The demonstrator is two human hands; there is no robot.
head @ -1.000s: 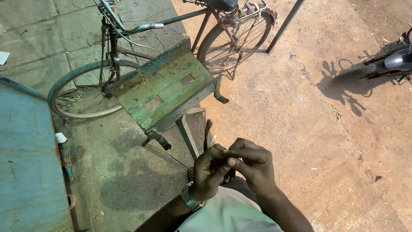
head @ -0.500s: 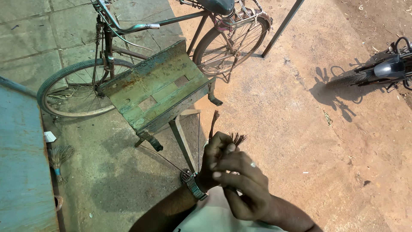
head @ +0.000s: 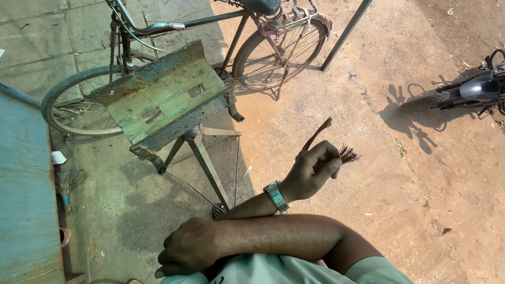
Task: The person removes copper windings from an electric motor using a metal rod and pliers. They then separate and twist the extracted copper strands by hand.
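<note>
My left hand (head: 311, 171), with a metal watch (head: 275, 196) on its wrist, is raised over the dirt ground and closed on a small bundle of thin brown strands (head: 347, 154). One frayed end sticks up and another fans out past the thumb. My right arm crosses in front of my body under the left. My right hand (head: 190, 247) rests low against my light green shirt (head: 273, 271) with its fingers curled and nothing visible in them.
A rusty green metal stand (head: 158, 100) on angled legs is just ahead, with a bicycle (head: 273, 47) behind it. A blue-green surface (head: 23, 200) runs along the left, a small brush (head: 68, 181) beside it. A motorcycle (head: 473, 92) is parked at the right.
My hands were together working the strands. They have separated: the left hand lifted the bundle up and right, and the right arm swung across and down to my lap.
</note>
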